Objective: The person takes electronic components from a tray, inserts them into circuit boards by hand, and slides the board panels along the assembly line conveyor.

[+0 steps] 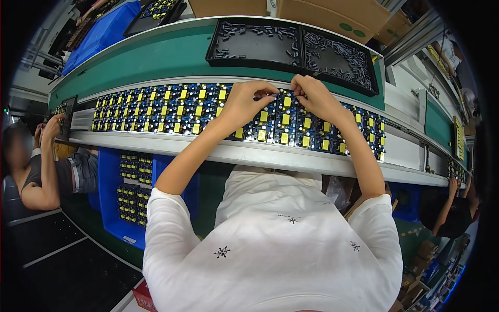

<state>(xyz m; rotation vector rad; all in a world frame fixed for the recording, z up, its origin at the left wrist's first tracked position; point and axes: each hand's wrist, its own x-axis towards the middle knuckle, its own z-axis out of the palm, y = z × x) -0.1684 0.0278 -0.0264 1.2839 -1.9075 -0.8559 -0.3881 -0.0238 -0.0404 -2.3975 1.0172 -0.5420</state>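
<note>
A long row of circuit boards (pixel 179 112), dark with yellow block components and small round white-topped parts, lies along the conveyor rail in front of me. My left hand (pixel 245 103) is over the boards' far edge, thumb and fingers pinched on a small dark cylindrical component (pixel 274 95), likely a capacitor. Just to its right, my right hand (pixel 316 99) bends down over the same boards with fingertips pressed together. Whatever those fingertips hold, if anything, is too small to make out. Both forearms hide parts of the row.
Beyond the boards, two joined black trays (pixel 254 63) hold many loose dark cylindrical components. A blue bin (pixel 112 208) with stacked boards stands below the rail at left. One co-worker (pixel 49 171) handles a board at far left; another (pixel 452 208) reaches in at far right.
</note>
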